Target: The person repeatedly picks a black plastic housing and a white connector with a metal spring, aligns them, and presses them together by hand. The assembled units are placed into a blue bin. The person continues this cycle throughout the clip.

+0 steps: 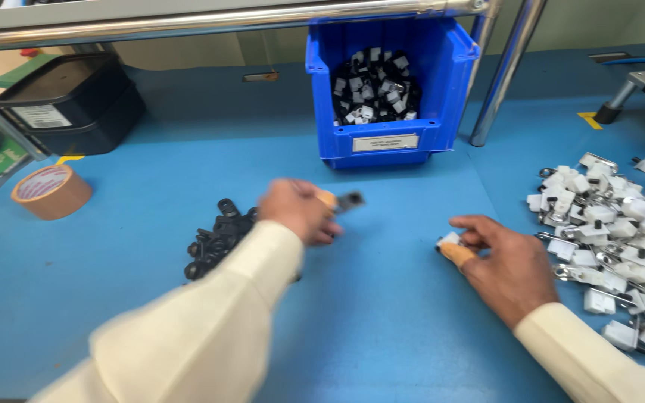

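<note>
Cream sleeve nearest. Left hand pinches dark part over black pile; right hand grips white clip beside clip heap, stock within reach.

One blue bin, one roll of brown tape, two stacked black tubs, one pile of small black rings and one big heap of white clips, too many to count, were seen.

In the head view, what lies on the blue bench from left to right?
Roll of brown tape → pile of black rings → left hand holding a small grey part → right hand holding a small white part → heap of white clips.
</note>
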